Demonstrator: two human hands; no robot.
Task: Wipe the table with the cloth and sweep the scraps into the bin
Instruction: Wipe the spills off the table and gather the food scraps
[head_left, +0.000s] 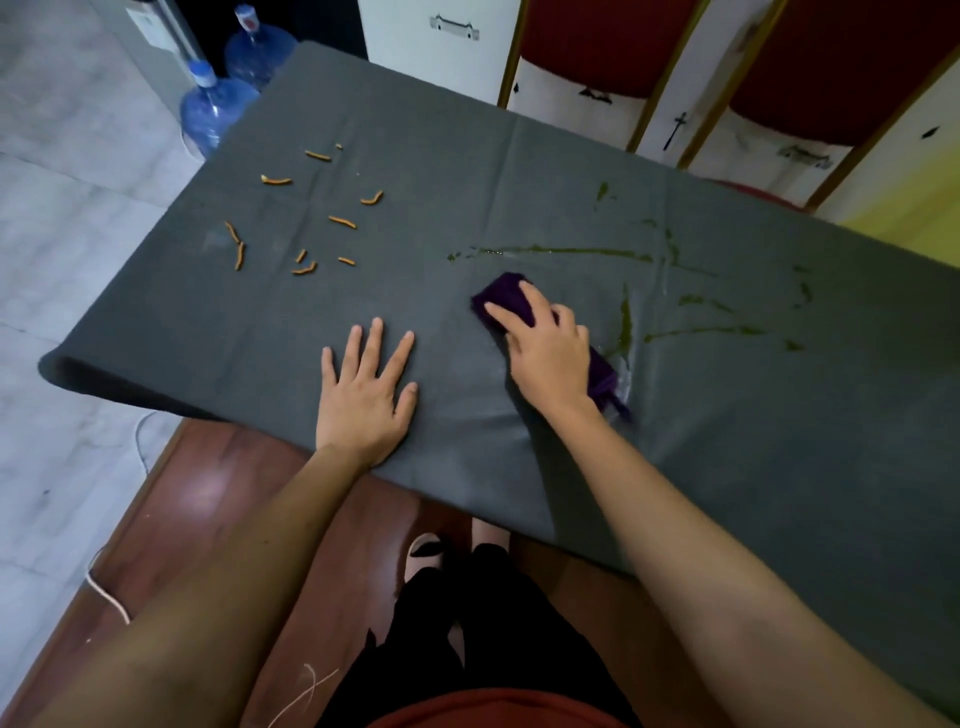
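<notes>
A grey-covered table (519, 182) fills the middle of the head view. My right hand (545, 353) presses a purple cloth (506, 293) flat on the table near its centre. Green smears (571, 252) streak the cover to the right of and beyond the cloth. Several orange scraps (306, 223) lie scattered at the far left of the table. My left hand (366, 395) rests flat near the front edge, fingers spread and holding nothing. No bin is in view.
Two blue water bottles (213, 111) stand on the floor past the table's far left corner. Red and white panels (675, 78) run behind the table. A white cord (106, 595) lies on the wooden floor at the left.
</notes>
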